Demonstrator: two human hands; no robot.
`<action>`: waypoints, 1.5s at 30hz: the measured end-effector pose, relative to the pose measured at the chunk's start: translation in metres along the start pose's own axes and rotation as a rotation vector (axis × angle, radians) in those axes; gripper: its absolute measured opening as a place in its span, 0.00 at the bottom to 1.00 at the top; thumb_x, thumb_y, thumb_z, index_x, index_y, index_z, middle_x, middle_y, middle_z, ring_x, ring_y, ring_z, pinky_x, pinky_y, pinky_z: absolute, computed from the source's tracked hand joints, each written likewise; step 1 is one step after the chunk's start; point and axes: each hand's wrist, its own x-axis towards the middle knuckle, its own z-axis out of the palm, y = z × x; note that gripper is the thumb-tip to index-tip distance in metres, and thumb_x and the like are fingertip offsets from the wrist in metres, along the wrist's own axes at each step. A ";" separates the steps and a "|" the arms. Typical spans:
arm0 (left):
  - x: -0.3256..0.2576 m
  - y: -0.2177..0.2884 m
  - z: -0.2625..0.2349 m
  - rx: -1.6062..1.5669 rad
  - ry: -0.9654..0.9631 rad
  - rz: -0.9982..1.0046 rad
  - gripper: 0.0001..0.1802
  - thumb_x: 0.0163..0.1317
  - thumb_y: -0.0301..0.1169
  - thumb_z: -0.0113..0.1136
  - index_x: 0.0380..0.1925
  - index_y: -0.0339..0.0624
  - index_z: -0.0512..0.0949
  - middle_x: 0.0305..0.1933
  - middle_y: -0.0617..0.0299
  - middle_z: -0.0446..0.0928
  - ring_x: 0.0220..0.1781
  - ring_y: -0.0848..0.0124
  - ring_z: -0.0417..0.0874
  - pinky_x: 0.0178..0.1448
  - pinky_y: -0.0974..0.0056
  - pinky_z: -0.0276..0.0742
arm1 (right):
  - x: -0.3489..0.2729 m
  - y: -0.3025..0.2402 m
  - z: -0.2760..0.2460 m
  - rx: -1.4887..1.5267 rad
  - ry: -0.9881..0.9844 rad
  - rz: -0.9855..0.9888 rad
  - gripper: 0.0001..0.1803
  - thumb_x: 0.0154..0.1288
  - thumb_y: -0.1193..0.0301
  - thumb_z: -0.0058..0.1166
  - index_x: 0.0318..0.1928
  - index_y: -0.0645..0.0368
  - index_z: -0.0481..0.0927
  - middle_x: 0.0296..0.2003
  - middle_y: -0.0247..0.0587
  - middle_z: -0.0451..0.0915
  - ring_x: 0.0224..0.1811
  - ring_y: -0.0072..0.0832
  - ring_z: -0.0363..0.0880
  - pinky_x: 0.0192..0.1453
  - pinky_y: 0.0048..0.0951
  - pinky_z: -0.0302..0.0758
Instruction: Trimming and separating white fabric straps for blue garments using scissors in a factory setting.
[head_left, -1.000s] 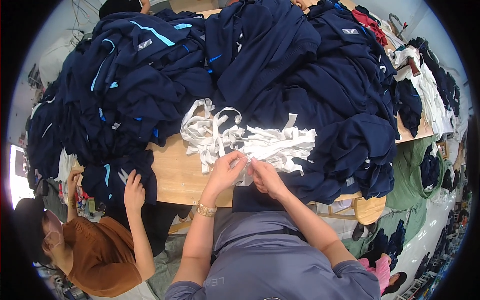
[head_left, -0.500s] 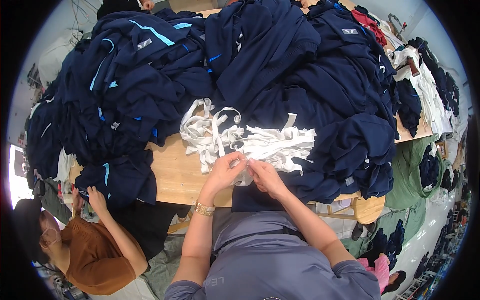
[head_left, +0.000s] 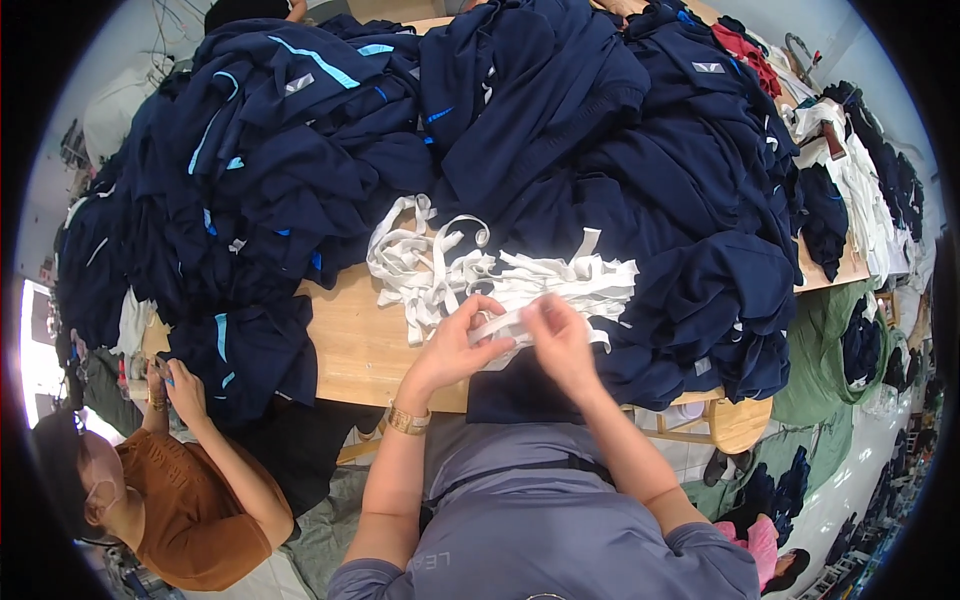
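My left hand [head_left: 455, 348] is closed on a white fabric strip [head_left: 498, 326], which runs out between its thumb and forefinger. At the strip's other end my right hand [head_left: 562, 348] has its fingers smeared by motion; I cannot make out whether they grip it. Just beyond both hands lies a bundle of white strips [head_left: 570, 275], laid roughly side by side. To its left, a looser tangle of white strips [head_left: 400, 265] curls on the wooden table [head_left: 345, 340].
Large heaps of navy garments [head_left: 270, 150] with light-blue trim cover the table's far side and reach round to the right [head_left: 700, 290]. A co-worker in a brown top [head_left: 205, 500] handles a navy piece at left. A wooden stool [head_left: 740, 422] stands at the lower right.
My hands, close together before, have moved apart a little, the right one rising and shifting right. A white strip now shows between them. The co-worker's hands have shifted slightly left.
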 end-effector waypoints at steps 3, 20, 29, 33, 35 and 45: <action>0.004 -0.014 -0.014 -0.069 0.087 0.122 0.09 0.59 0.33 0.57 0.33 0.39 0.73 0.24 0.69 0.70 0.27 0.82 0.67 0.32 0.75 0.64 | 0.020 -0.027 -0.033 0.096 0.239 -0.050 0.09 0.65 0.69 0.50 0.29 0.59 0.71 0.20 0.21 0.66 0.22 0.09 0.59 0.25 0.14 0.57; 0.033 -0.034 -0.039 0.039 0.161 0.043 0.15 0.66 0.36 0.48 0.40 0.35 0.76 0.34 0.65 0.76 0.36 0.78 0.75 0.43 0.73 0.69 | 0.043 0.001 -0.113 -0.629 0.545 -0.153 0.12 0.56 0.69 0.57 0.33 0.66 0.74 0.21 0.39 0.74 0.22 0.23 0.68 0.29 0.23 0.69; 0.097 -0.058 -0.051 0.444 0.635 0.142 0.12 0.52 0.30 0.61 0.37 0.39 0.75 0.34 0.52 0.77 0.39 0.57 0.77 0.45 0.59 0.72 | 0.036 -0.019 -0.077 -0.422 0.476 -0.314 0.08 0.59 0.73 0.56 0.35 0.64 0.74 0.18 0.27 0.66 0.19 0.11 0.58 0.22 0.17 0.57; 0.122 -0.063 -0.046 0.801 0.775 0.230 0.16 0.50 0.32 0.62 0.40 0.43 0.73 0.40 0.50 0.74 0.46 0.54 0.73 0.48 0.56 0.69 | 0.028 -0.019 -0.055 -0.408 0.367 -0.311 0.07 0.58 0.73 0.56 0.34 0.63 0.73 0.16 0.26 0.64 0.18 0.11 0.56 0.21 0.16 0.55; 0.131 -0.051 -0.058 0.679 0.566 0.027 0.09 0.52 0.31 0.59 0.32 0.41 0.75 0.32 0.52 0.78 0.39 0.54 0.78 0.45 0.55 0.71 | 0.025 -0.021 -0.050 -0.404 0.321 -0.283 0.07 0.58 0.73 0.56 0.34 0.63 0.74 0.15 0.24 0.62 0.18 0.10 0.56 0.20 0.16 0.53; 0.067 0.134 -0.058 0.362 0.300 0.540 0.11 0.56 0.32 0.58 0.28 0.34 0.74 0.18 0.65 0.72 0.20 0.83 0.67 0.23 0.74 0.61 | 0.084 -0.074 0.020 0.349 -0.102 -0.003 0.12 0.58 0.71 0.58 0.41 0.62 0.74 0.12 0.20 0.62 0.09 0.08 0.53 0.12 0.16 0.47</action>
